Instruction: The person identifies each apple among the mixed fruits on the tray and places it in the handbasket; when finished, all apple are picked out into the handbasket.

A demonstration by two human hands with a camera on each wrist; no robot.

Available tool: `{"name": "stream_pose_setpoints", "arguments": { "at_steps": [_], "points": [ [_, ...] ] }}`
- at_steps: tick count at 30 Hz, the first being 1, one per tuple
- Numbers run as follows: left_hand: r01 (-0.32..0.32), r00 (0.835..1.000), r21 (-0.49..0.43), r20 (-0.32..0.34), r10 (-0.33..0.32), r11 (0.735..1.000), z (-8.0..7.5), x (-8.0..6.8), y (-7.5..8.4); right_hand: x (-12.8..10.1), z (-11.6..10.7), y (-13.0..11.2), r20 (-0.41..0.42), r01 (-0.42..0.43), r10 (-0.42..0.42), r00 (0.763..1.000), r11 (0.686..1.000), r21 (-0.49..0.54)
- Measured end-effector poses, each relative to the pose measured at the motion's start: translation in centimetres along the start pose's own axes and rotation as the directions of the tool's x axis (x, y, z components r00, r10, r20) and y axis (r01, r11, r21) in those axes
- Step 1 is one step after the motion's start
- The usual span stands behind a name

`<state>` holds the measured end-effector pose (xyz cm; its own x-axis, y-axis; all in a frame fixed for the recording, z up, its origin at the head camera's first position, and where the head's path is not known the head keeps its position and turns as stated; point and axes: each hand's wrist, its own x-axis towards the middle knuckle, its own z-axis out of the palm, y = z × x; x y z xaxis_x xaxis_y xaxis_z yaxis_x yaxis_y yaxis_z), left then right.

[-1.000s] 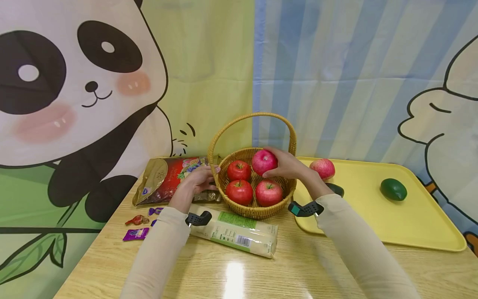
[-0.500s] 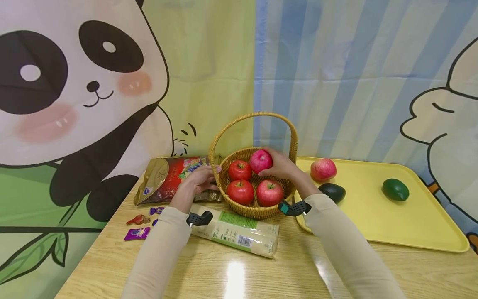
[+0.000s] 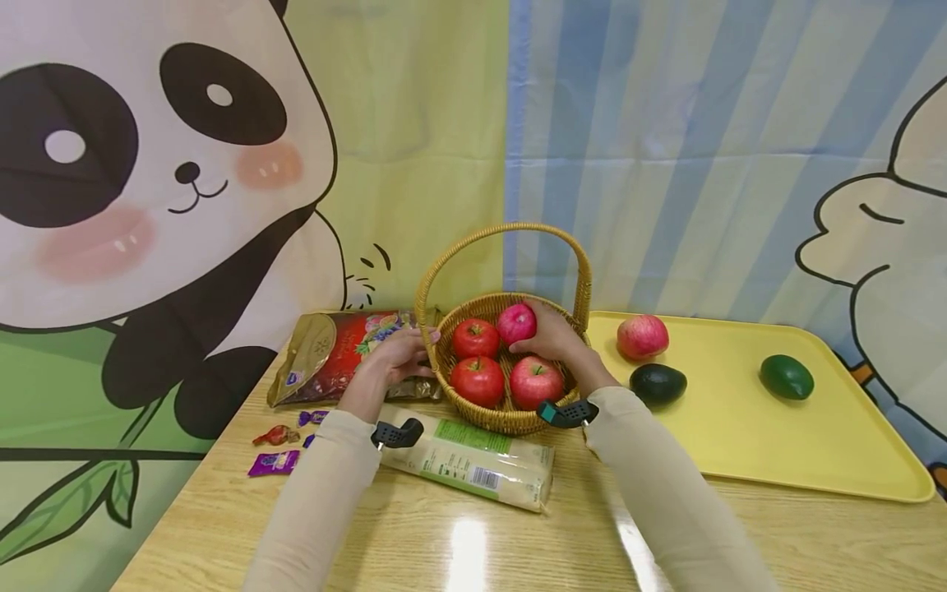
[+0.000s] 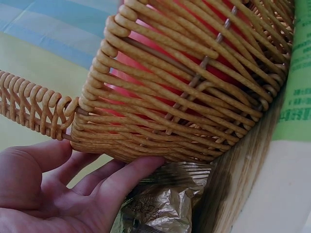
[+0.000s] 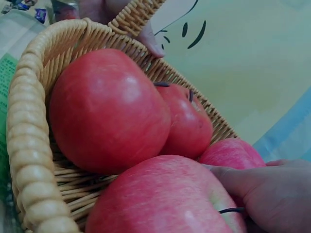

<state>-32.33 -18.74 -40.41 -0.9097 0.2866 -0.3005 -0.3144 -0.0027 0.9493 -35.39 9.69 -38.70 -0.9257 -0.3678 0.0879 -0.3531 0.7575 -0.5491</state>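
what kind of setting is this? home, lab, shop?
Probably a staged tabletop set rather than a home: cartoon panda backdrop cloth hung behind a light wooden table, with a woven wicker basket and yellow plastic tray laid out.

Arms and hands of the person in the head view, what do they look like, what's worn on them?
Both arms wear long, plain cream sleeves reaching the wrists. Each wrist carries a small black clip-like device: the one by the left hand is all black, the one by the right hand has a teal end. The hands are bare, with no gloves, rings or cables visible.
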Motion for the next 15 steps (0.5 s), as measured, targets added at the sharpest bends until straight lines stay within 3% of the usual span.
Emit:
{"name": "stream_pose_setpoints", "arguments": {
  "at_steps": [7, 15],
  "points": [
    [0.009, 1.000, -0.015, -0.006, -0.009, 1.000, 0.20, -0.05, -0.04, -0.14, 0.60, -0.22, 0.031, -0.084, 0.085, 0.996, 0.996, -0.039],
    [0.010, 1.000, -0.021, -0.009, -0.010, 1.000, 0.01, -0.10, 0.03, -0.03, 0.76, -0.71, 0.033, -0.096, 0.097, 0.995, 0.995, -0.028]
  ]
}}
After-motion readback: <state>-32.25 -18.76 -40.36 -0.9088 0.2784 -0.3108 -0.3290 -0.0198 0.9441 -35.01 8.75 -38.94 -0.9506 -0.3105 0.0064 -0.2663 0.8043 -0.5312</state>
